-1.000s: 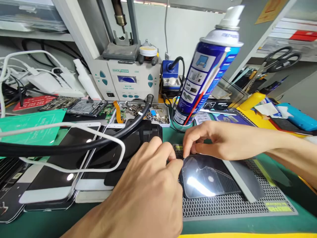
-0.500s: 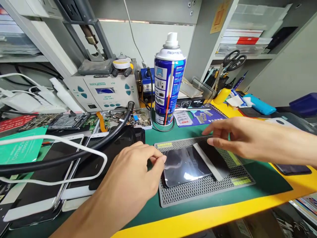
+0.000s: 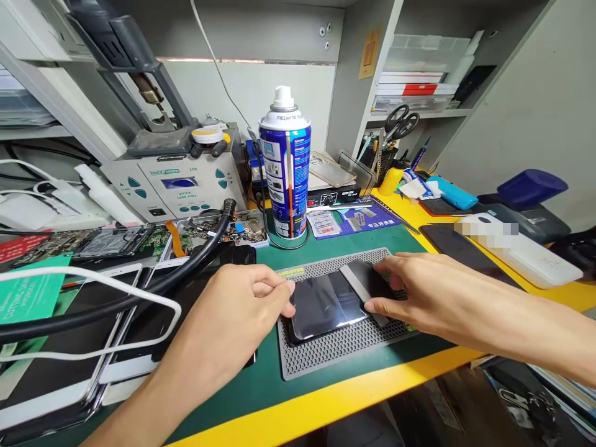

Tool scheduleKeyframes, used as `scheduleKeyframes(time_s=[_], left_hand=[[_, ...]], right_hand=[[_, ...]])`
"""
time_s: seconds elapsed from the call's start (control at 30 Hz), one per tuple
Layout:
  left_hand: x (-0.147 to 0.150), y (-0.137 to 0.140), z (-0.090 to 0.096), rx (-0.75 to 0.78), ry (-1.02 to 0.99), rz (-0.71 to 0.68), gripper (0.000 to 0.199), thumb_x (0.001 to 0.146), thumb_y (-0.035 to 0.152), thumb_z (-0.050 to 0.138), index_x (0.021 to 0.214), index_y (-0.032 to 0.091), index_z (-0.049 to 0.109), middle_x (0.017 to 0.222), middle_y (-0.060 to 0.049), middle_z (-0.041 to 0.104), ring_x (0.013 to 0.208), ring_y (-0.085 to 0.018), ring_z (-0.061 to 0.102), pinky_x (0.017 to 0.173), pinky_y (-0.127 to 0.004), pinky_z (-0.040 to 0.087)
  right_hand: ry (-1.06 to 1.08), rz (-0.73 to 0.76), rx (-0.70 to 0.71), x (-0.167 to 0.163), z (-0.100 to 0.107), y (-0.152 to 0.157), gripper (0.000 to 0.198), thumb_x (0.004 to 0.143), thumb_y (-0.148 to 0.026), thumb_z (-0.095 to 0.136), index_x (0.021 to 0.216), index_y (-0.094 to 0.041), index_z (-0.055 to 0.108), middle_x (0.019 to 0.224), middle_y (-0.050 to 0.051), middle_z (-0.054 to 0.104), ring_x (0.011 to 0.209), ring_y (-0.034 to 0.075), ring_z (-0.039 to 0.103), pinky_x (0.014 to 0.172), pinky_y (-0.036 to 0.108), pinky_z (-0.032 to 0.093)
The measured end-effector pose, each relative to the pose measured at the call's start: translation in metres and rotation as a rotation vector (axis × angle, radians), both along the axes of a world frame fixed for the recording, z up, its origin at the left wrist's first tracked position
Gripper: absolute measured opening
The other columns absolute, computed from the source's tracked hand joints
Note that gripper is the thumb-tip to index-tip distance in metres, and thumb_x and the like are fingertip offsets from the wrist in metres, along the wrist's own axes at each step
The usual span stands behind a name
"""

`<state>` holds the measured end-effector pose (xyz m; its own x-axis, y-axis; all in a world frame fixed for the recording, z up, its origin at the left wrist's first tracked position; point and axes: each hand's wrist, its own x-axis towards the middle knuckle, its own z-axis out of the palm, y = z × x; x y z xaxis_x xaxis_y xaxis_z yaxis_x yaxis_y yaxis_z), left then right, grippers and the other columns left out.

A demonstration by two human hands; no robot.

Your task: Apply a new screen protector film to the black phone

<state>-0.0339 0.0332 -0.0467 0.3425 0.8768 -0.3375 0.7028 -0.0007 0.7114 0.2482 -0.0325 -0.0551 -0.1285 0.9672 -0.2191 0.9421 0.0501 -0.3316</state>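
A glossy dark phone screen (image 3: 321,307) lies on a grey perforated mat (image 3: 321,360). Across its right part runs a pale grey strip (image 3: 356,285), with a dark sheet (image 3: 372,280) to the right of it. My left hand (image 3: 251,310) is closed in a pinch at the screen's left edge; whatever lies between the fingertips is hidden. My right hand (image 3: 414,292) spans the dark sheet, its thumb touching the strip and its fingers at the far edge. The palm hides the sheet's right end.
A blue spray can (image 3: 285,174) stands behind the mat. At left are a soldering station (image 3: 181,183), a black hose (image 3: 205,248), a white cable (image 3: 177,304) and several phone parts. A white device (image 3: 521,254) lies at right. The yellow table edge (image 3: 298,416) runs in front.
My right hand has come down from above the mat onto the dark sheet and strip. My left hand stays at the screen's left edge. The camera view has turned to the right.
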Motion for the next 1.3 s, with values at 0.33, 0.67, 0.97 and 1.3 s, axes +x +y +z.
scheduleKeyframes(time_s=[0.33,0.67,0.97,1.3], left_hand=[[0.0,0.006,-0.007,-0.043,-0.127,0.04,0.047,0.085,0.068,0.061,0.085,0.024,0.075,0.049,0.005,0.048,0.046,-0.011,0.029,0.045,-0.028,0.016],[0.013,0.007,0.004,-0.079,-0.269,0.053,0.036,0.086,0.049,0.068,0.111,0.025,0.058,0.079,0.002,0.078,0.044,-0.007,0.03,0.041,-0.022,0.02],[0.026,0.011,0.017,-0.008,-0.283,-0.039,0.029,0.086,0.038,0.067,0.106,0.021,0.056,0.076,0.003,0.079,0.07,-0.014,0.064,0.06,-0.025,0.04],[0.042,0.018,0.027,0.041,-0.201,-0.166,0.024,0.083,0.033,0.066,0.104,0.022,0.064,0.075,0.006,0.079,0.06,-0.011,0.061,0.057,-0.025,0.041]], right_hand=[[-0.107,-0.148,-0.102,-0.004,0.006,0.012,0.061,0.079,-0.072,0.063,0.113,-0.022,0.061,0.085,0.005,0.066,0.07,0.022,0.062,0.055,0.03,0.04],[0.025,-0.205,-0.148,-0.012,0.021,0.016,0.038,0.089,-0.058,0.055,0.085,-0.022,0.064,0.071,0.001,0.065,0.06,0.016,0.051,0.054,0.029,0.038],[0.245,-0.301,-0.304,-0.02,0.028,0.021,0.03,0.084,-0.047,0.066,0.073,-0.023,0.052,0.051,-0.002,0.058,0.044,0.014,0.049,0.043,0.025,0.037],[0.478,-0.342,-0.379,-0.026,0.019,0.023,0.032,0.086,-0.033,0.064,0.063,-0.022,0.044,0.041,-0.003,0.055,0.033,0.011,0.047,0.034,0.019,0.036]])
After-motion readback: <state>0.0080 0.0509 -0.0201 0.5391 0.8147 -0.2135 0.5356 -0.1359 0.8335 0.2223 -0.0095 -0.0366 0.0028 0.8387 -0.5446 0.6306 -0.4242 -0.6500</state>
